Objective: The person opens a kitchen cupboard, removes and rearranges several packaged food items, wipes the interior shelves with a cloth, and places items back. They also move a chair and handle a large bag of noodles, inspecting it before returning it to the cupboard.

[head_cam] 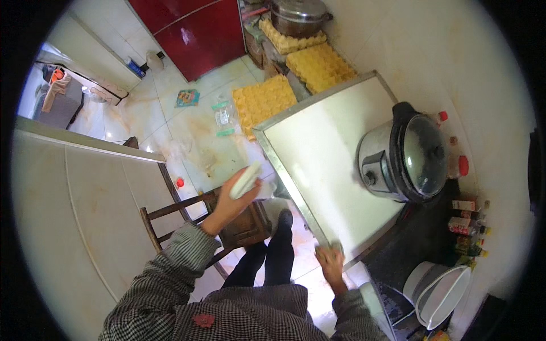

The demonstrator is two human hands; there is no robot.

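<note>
My left hand grips a pale, oblong object with rounded edges, held over a wooden chair. Its exact kind is unclear. Down at the near metal-trimmed corner of a white-topped table is my right hand, blurred, with its fingers curled. A small grey-green patch shows at these fingers, and I cannot tell whether it is something held. Farther along the tabletop stands a rice cooker with a glass lid on.
Yellow egg trays lie beyond the table, and a lidded pot rests on one. Plastic packaging and a red cap litter the tiled floor. Several bottles and a white basin occupy the dark counter at right.
</note>
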